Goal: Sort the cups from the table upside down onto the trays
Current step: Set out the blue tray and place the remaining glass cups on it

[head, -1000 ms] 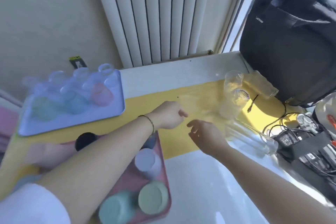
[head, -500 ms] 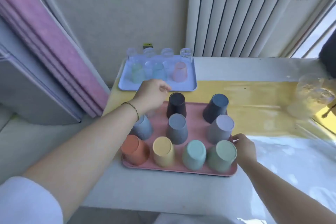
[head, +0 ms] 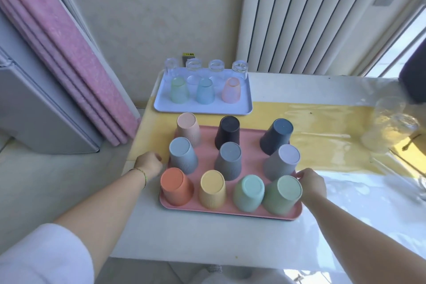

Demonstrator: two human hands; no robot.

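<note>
A pink tray [head: 230, 211] lies near the table's front edge and carries several coloured cups, all upside down. Among them are a peach cup [head: 187, 128] at the back left, an orange cup [head: 176, 185] at the front left and a green cup [head: 284, 193] at the front right. My left hand [head: 148, 165] is curled at the tray's left rim, beside a grey-blue cup [head: 183, 155]. My right hand [head: 311, 182] grips the right rim next to the green cup. Behind it, a blue tray [head: 202, 109] holds upturned clear glasses [head: 216, 67] and three tinted cups.
Clear plastic cups [head: 389, 131] stand stacked on the yellow mat [head: 322, 122] at the right. A dark bag [head: 415, 80] sits at the far right edge. Pink folded panels [head: 69, 53] lean at the left, off the table. A white radiator [head: 311, 14] rises behind.
The view swung left from the clear cups to the trays. My left hand left the peach cup at the back left and dropped to the tray's left rim. My right hand stayed at the right rim.
</note>
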